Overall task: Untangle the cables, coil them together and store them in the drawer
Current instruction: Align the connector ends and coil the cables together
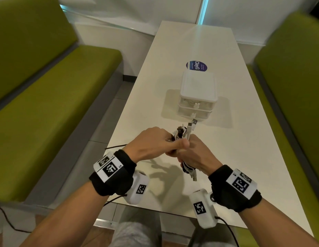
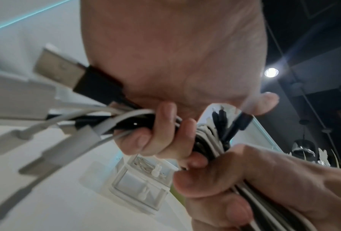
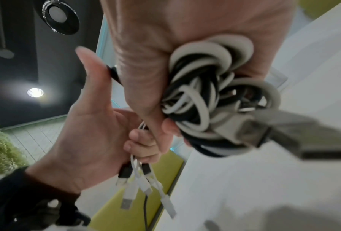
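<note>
Both hands meet above the near part of the long white bench (image 1: 217, 157), closed together on one bundle of white and black coiled cables (image 1: 183, 134). The left hand (image 1: 155, 141) has its fingers curled round the upper part of the bundle, its thumb lying across towards the other hand; in the left wrist view the left fingertips (image 2: 165, 137) press the white and black strands into the palm. The right hand (image 1: 194, 154) grips the lower part in a fist, and the right wrist view shows looped ends of the coil (image 3: 215, 93) bulging out past the heel of that palm. Several plug ends stick up from the top of the bundle, among them a white plug with a metal USB tip (image 1: 193, 123); more white and black plugs (image 3: 138, 182) hang below the left hand in the right wrist view. The bundle is held clear of the bench surface, just in front of a small white plastic two-drawer box (image 1: 198, 97) whose two drawers are both closed, each with a tiny rabbit-shaped knob (image 2: 157, 169). Behind the box lies a round dark blue sticker (image 1: 197, 65). Olive green padded seats (image 1: 53, 97) flank the bench on either side
</note>
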